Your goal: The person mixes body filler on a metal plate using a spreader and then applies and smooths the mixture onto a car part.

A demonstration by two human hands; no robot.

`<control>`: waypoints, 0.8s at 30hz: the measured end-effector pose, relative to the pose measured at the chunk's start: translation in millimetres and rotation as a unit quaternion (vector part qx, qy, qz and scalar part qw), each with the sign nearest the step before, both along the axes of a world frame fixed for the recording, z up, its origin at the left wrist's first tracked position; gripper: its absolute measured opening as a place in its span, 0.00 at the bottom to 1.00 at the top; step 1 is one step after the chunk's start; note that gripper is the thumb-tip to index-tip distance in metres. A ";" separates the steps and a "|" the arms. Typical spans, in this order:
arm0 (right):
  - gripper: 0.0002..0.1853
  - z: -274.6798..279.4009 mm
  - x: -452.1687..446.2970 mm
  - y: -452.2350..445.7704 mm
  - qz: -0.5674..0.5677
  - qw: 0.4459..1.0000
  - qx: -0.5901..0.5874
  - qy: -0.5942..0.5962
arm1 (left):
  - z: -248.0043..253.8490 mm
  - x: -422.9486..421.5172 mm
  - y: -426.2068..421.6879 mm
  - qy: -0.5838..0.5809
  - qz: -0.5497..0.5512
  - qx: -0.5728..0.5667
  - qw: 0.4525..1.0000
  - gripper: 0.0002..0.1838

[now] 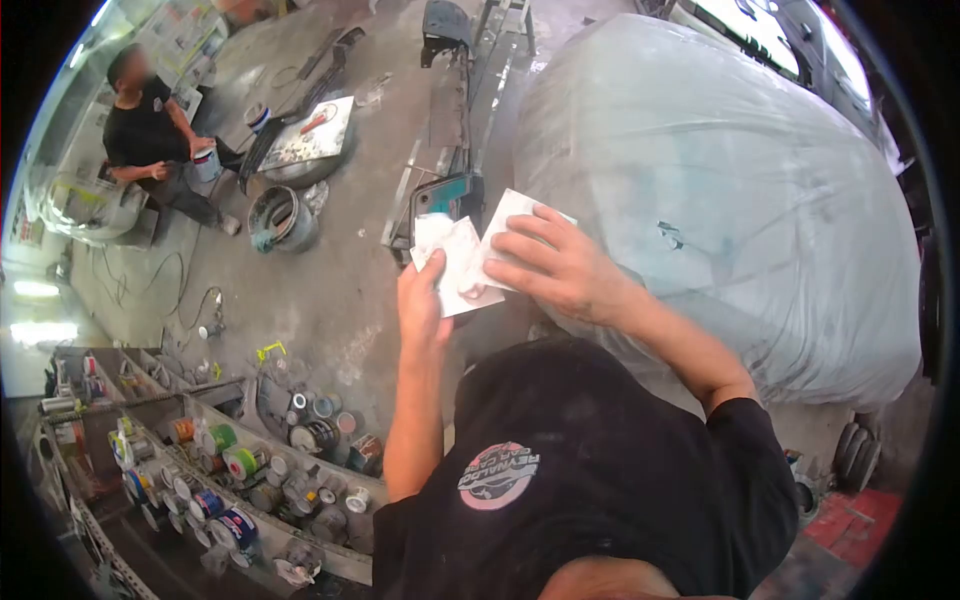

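Note:
Near the middle of the head view, my left hand (422, 300) grips a white flat plate (474, 302) by its edge, thumb on top. A pale, creamy paste (462, 257) lies on that plate. My right hand (560, 262) holds a second white flat piece (512, 212), its fingers spread across the upper face. The two pieces meet or overlap at the paste; which one lies on top is hard to tell. The underside of both pieces is hidden.
A covered vehicle (700, 200) fills the right. Shelves of cans (240, 462) stand lower left. Ahead are a stepladder (500, 100), a teal-and-black case (447, 198) and a bucket (283, 220). A person (150, 130) sits at upper left holding a can (206, 164).

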State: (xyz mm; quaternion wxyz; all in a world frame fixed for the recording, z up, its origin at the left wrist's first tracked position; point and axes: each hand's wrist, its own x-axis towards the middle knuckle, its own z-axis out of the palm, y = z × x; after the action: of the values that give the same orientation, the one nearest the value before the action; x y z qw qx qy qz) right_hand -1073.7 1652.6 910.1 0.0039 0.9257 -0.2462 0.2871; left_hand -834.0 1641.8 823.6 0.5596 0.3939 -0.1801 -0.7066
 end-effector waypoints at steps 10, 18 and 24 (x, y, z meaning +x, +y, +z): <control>0.28 -20.0 9.3 -1.7 0.031 0.992 0.030 0.120 | -6.6 -2.5 -4.4 -0.074 0.025 -0.065 0.995 0.19; 0.27 -23.5 17.1 3.1 0.015 0.995 0.037 0.089 | -0.6 -8.7 -3.7 -0.080 0.050 -0.094 0.991 0.16; 0.28 -42.4 -3.7 9.7 0.022 0.989 0.104 0.100 | 1.0 -8.9 -1.5 -0.113 0.105 -0.075 0.985 0.15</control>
State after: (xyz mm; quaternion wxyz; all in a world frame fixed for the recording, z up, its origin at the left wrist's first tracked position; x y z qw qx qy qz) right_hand -1077.3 1662.4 867.6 -0.0745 0.9504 -0.2526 0.1658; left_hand -842.9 1640.3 824.6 0.6349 0.4449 -0.2518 -0.5792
